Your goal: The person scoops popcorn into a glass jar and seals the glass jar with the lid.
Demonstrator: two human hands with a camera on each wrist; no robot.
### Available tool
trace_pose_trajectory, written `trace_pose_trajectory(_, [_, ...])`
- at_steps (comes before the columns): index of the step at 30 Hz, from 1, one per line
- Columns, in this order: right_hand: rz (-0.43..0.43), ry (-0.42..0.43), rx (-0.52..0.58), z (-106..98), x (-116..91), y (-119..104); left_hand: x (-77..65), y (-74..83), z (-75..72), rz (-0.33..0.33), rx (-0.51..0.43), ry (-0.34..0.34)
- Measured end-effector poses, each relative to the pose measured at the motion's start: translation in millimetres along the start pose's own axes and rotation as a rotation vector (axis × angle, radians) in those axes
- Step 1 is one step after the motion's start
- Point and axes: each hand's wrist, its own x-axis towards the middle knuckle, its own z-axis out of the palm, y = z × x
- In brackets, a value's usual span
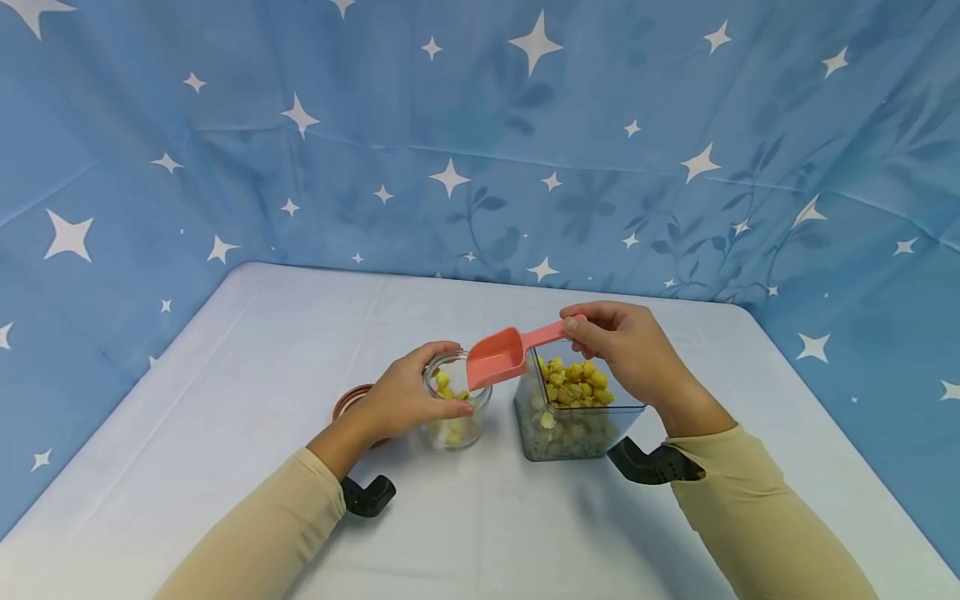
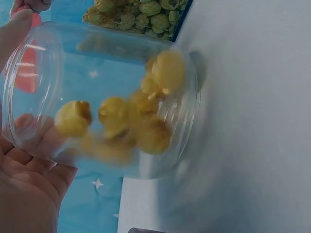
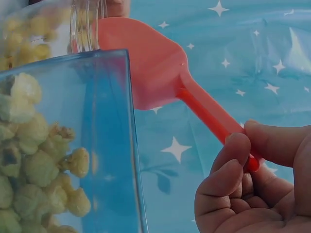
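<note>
My left hand (image 1: pixel 411 390) grips a clear glass jar (image 2: pixel 121 43) near its mouth, fingers and thumb round opposite sides. Several yellow popcorn pieces (image 2: pixel 115 114) are inside the jar, some of them blurred. Between the thumb and fingers of my right hand (image 1: pixel 626 346) is the handle of a pink scoop (image 1: pixel 497 358). The scoop is tilted down towards the left, its lip at the jar's mouth, and no popcorn shows in its bowl. Below the scoop's handle stands a clear bluish square container (image 1: pixel 536 437) with much popcorn (image 3: pixel 41 160) in it.
A brown-rimmed round lid (image 1: pixel 347 402) lies on the white table (image 1: pixel 247 417), partly behind my left hand. Black wrist mounts (image 1: pixel 367 497) sit under both forearms. A blue curtain (image 1: pixel 390 108) with white stars hangs behind the table.
</note>
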Motion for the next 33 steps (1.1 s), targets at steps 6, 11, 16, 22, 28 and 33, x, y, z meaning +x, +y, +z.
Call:
trace_pose_trajectory(6, [0.014,0.007,0.000,-1.1,-1.4,0.7,1.6,-2.9,0.5,0.019,0.012,-0.015])
trace_pose_trajectory(11, [0.019,0.009,-0.011,-2.9,-3.1,2.9,1.9,-3.7,0.9,0.014,0.004,-0.023])
trace_pose_trajectory(16, [0.016,0.027,-0.020,-12.5,-6.2,6.1,2.0,-0.4,-1.7,0.003,0.025,-0.038])
trace_pose_trajectory(22, [-0.006,0.088,0.013,-36.1,-14.4,14.8,5.2,8.1,-6.1,0.005,0.089,-0.064])
trace_pose_trajectory(28, [-0.064,0.133,0.241,-64.9,-26.1,27.4,8.7,17.2,-9.6,0.043,0.127,-0.072])
trace_pose_trajectory(33, [-0.064,0.167,0.187,-84.5,-33.6,34.1,15.6,31.8,-9.7,0.107,0.131,-0.070])
